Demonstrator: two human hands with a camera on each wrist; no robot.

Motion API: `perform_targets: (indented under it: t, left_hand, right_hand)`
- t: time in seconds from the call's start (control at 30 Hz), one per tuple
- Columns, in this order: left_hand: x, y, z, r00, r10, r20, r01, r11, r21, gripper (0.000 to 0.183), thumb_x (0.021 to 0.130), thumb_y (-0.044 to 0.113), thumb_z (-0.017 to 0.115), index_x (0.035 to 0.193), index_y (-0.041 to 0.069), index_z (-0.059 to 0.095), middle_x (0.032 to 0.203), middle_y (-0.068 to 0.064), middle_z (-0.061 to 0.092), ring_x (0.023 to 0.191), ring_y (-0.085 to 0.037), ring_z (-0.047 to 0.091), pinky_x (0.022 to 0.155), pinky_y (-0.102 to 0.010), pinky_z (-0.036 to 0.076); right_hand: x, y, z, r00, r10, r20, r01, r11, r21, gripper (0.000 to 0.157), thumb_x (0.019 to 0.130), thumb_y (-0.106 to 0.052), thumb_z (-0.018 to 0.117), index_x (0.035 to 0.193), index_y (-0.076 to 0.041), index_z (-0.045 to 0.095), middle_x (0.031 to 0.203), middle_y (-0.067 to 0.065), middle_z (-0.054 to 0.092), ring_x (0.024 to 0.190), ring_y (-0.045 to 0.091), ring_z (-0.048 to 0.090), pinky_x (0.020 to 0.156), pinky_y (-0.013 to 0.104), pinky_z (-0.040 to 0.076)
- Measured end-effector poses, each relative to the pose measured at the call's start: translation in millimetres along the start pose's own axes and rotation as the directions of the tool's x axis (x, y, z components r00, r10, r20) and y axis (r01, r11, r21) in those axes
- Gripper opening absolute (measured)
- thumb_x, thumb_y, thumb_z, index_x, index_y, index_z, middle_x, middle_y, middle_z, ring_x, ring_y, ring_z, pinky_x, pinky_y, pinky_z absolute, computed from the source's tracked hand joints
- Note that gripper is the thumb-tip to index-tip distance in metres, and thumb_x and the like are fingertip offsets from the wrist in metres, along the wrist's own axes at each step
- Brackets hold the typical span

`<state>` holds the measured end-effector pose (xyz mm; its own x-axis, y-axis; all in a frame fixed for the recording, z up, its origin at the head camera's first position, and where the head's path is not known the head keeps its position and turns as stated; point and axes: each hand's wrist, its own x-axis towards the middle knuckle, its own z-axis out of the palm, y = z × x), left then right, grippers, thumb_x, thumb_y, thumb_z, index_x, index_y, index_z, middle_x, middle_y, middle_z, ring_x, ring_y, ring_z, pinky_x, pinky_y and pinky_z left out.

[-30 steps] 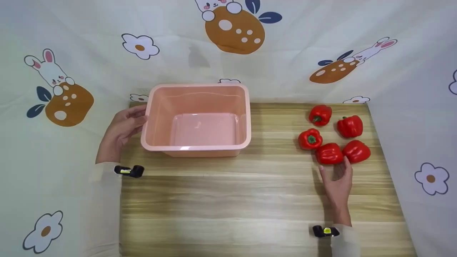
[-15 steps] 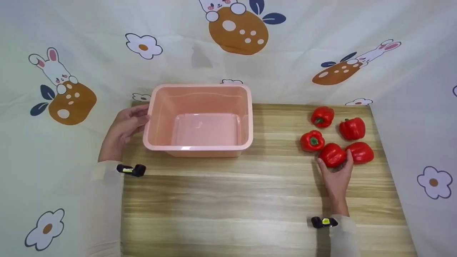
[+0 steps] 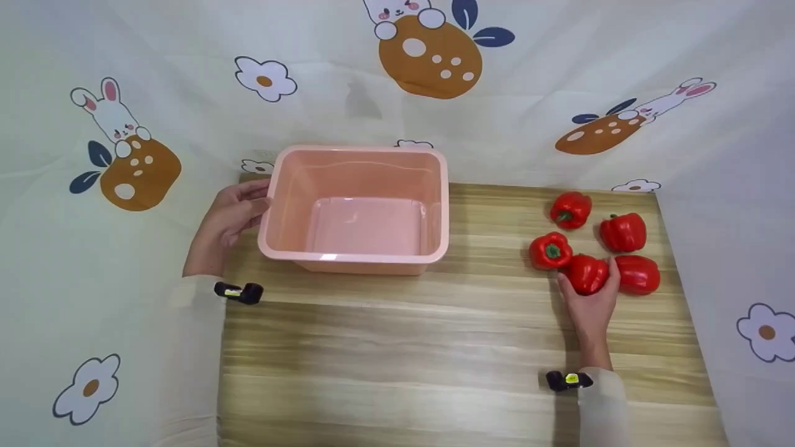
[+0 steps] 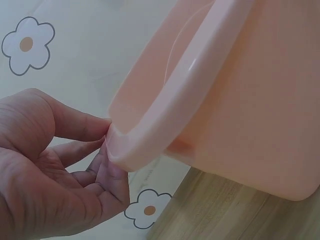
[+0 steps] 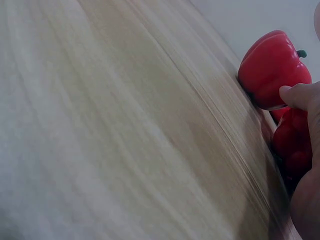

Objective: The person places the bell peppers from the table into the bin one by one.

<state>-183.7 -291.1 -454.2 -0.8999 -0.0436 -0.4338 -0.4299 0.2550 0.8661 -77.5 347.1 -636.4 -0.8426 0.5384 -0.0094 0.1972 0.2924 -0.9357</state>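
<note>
My left hand [image 3: 231,214] is at the left side of a pink plastic basin [image 3: 354,256]. In the left wrist view, thumb and fingers pinch the corner of the basin's rim [image 4: 172,117]. No items lie inside the basin. On the right, my right hand [image 3: 590,310] grips a red bell pepper [image 3: 587,274], thumb on its left and fingers on its right. In the right wrist view the hand partly hides this pepper [image 5: 294,142], and the thumb tip overlaps a neighbouring bell pepper [image 5: 272,70] with a green stem.
Around the gripped pepper lie more red bell peppers: one upright [image 3: 551,251], one behind [image 3: 571,210], one at the back right [image 3: 623,233] and one close on the right [image 3: 638,275]. The wooden table [image 3: 397,360] is bordered by patterned cloth walls [image 3: 323,118].
My right hand has moved forward, and its thumb and fingers have closed round the front pepper, which has turned. My left hand stays at the basin. The head view has shifted slightly.
</note>
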Motion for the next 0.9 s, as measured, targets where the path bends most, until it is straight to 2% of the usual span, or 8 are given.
perform_targets:
  t: [0.13, 0.23, 0.4, 0.77, 0.9]
  left_hand:
    - [-2.3, -5.1, 2.0, 1.000, -0.019, -0.002, 0.019, 1.000, 0.006, 0.057, 0.106, 0.013, 0.057, 0.161, 0.011, 0.044, 0.149, -0.010, 0.056, 0.111, -0.009, 0.067, 0.090, -0.018, 0.061]
    - [-2.9, -9.8, 4.1, 0.999, -0.035, 0.007, 0.035, 0.999, 0.002, 0.057, 0.106, 0.014, 0.057, 0.161, 0.012, 0.044, 0.154, -0.013, 0.054, 0.115, -0.011, 0.067, 0.093, -0.020, 0.061]
    - [-1.1, -12.9, 4.3, 0.999, -0.034, 0.015, 0.034, 0.999, -0.007, 0.059, 0.106, 0.013, 0.057, 0.163, 0.013, 0.042, 0.156, -0.014, 0.051, 0.115, -0.011, 0.067, 0.096, -0.021, 0.061]
    - [1.0, -4.6, 1.0, 1.000, -0.018, 0.011, 0.018, 1.000, -0.023, 0.058, 0.105, 0.011, 0.060, 0.161, 0.011, 0.045, 0.147, -0.009, 0.057, 0.110, -0.009, 0.069, 0.092, -0.020, 0.062]
    - [5.4, -2.6, -0.8, 1.000, -0.020, 0.011, 0.021, 1.000, -0.022, 0.059, 0.104, 0.010, 0.060, 0.161, 0.011, 0.044, 0.148, -0.009, 0.057, 0.109, -0.007, 0.069, 0.090, -0.019, 0.062]
  right_hand:
    - [0.9, 4.7, -1.6, 1.000, -0.011, -0.005, 0.011, 1.000, -0.003, 0.102, 0.086, -0.008, 0.085, 0.167, -0.016, 0.024, 0.166, 0.011, 0.037, 0.152, 0.028, 0.035, 0.128, 0.053, 0.034]
    - [1.0, 5.6, -3.6, 0.999, -0.024, -0.022, 0.024, 0.999, -0.022, 0.098, 0.086, -0.003, 0.083, 0.165, -0.013, 0.027, 0.162, 0.013, 0.042, 0.149, 0.029, 0.038, 0.126, 0.051, 0.035]
    - [1.3, 1.8, -6.1, 0.998, -0.040, -0.048, 0.039, 0.999, -0.017, 0.094, 0.087, -0.005, 0.083, 0.164, -0.016, 0.031, 0.160, 0.012, 0.044, 0.147, 0.027, 0.041, 0.125, 0.050, 0.037]
    - [-0.3, -22.5, -13.1, 0.994, 0.008, -0.106, -0.004, 0.999, 0.039, 0.094, 0.087, -0.013, 0.083, 0.165, -0.020, 0.030, 0.165, 0.006, 0.040, 0.149, 0.024, 0.037, 0.123, 0.050, 0.040]
    - [1.4, -35.5, -15.6, 0.994, 0.068, -0.090, -0.062, 0.996, 0.062, 0.095, 0.089, -0.016, 0.083, 0.166, -0.026, 0.028, 0.166, 0.004, 0.038, 0.150, 0.023, 0.035, 0.124, 0.051, 0.040]
